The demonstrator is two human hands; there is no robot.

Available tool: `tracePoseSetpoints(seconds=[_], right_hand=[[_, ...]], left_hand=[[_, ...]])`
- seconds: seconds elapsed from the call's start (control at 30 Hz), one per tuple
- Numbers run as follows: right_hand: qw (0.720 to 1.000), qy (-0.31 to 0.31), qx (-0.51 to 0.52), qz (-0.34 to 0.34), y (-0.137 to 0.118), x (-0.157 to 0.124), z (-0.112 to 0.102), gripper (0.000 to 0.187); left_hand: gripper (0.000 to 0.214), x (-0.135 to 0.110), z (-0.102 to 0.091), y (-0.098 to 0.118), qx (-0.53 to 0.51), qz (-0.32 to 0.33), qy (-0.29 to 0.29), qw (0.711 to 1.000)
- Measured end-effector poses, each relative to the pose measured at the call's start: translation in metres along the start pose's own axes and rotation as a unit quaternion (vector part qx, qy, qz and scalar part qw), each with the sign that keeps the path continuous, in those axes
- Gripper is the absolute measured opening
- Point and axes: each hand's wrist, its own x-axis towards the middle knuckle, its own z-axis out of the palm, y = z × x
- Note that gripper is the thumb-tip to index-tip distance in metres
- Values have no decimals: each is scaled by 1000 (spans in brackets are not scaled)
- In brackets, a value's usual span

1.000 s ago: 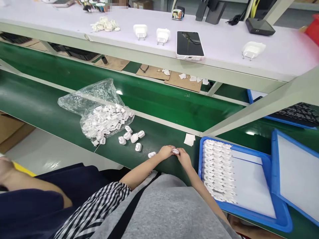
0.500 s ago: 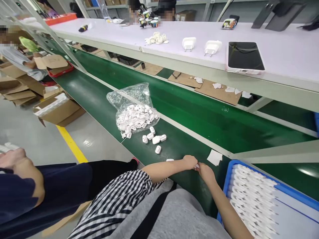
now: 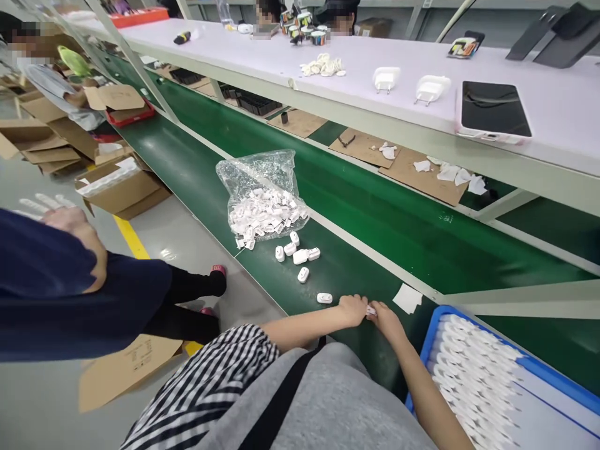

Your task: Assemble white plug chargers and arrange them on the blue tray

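My left hand (image 3: 352, 309) and my right hand (image 3: 386, 316) meet at the near edge of the green conveyor belt (image 3: 197, 175). Both are closed on one small white plug part (image 3: 371, 310) pinched between them. Another loose white part (image 3: 324, 298) lies just left of my left hand. Several more white parts (image 3: 297, 253) are scattered further left, spilling from a clear plastic bag of parts (image 3: 262, 206). To the right, a blue tray (image 3: 434, 328) holds rows of white parts (image 3: 473, 369).
A white paper slip (image 3: 407, 298) lies on the belt beyond my hands. A person in dark blue (image 3: 70, 281) sits at my left. The upper shelf (image 3: 262, 59) carries white chargers (image 3: 385, 79) and a dark tablet (image 3: 494, 109). Cardboard boxes (image 3: 119, 187) sit on the floor at left.
The view has swung left, so the blue tray now sits at the right edge and the floor boxes show. My hands stay together on the small white part.
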Motion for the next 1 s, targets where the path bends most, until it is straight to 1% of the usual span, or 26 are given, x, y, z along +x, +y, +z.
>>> tracePoseSetpoints(seconds=[0.03,0.1,0.13,0.17,0.23,0.3,0.37,0.4,0.47,0.5,0.53,0.6,0.67,0.77,0.8,0.87,0.93,1.0], right_hand=[[1000,-6,19,-14,-2,1,1,21],[997,-17,61,-48,-8,3,4,25],[994,-23,80,-67,-13,5,6,26],[992,-30,95,-81,-18,8,8,27],[988,-43,114,-100,-31,15,13,26],[984,-51,128,-109,-43,21,20,27],[981,-53,152,-108,-54,25,27,34],[979,-51,167,-102,-59,26,31,40],[976,-46,196,-83,-68,27,38,53],[974,-43,209,-73,-71,28,41,58],[972,-41,222,-65,-75,28,44,62],[967,-39,244,-59,-81,31,47,64],[964,-43,258,-59,-85,35,48,65],[962,-65,259,-65,-87,44,47,69],[961,-72,257,-67,-87,48,47,73],[960,-87,255,-68,-87,55,45,83],[960,-103,251,-68,-89,62,42,93],[959,-124,242,-79,-93,65,36,101]], left_hand=[[40,-15,1,-11,1,-27,-5,1000],[35,-42,3,-40,9,-93,-38,995],[35,-52,5,-56,6,-132,-55,990],[37,-59,8,-73,-3,-169,-56,984],[49,-62,19,-103,-49,-235,-1,971],[67,-54,31,-126,-107,-253,91,957],[81,-39,41,-141,-159,-225,181,944],[83,-31,43,-147,-182,-204,221,936],[82,-16,45,-155,-221,-150,277,923],[78,-10,44,-158,-236,-119,291,919],[75,-5,42,-161,-246,-88,295,919],[69,1,39,-162,-254,-25,275,927],[69,5,38,-161,-245,33,230,941],[79,7,38,-157,-221,95,163,957],[83,7,38,-157,-211,106,152,960],[90,6,39,-157,-191,111,151,964],[96,5,41,-156,-172,93,168,966],[97,3,47,-153,-162,59,196,965]])
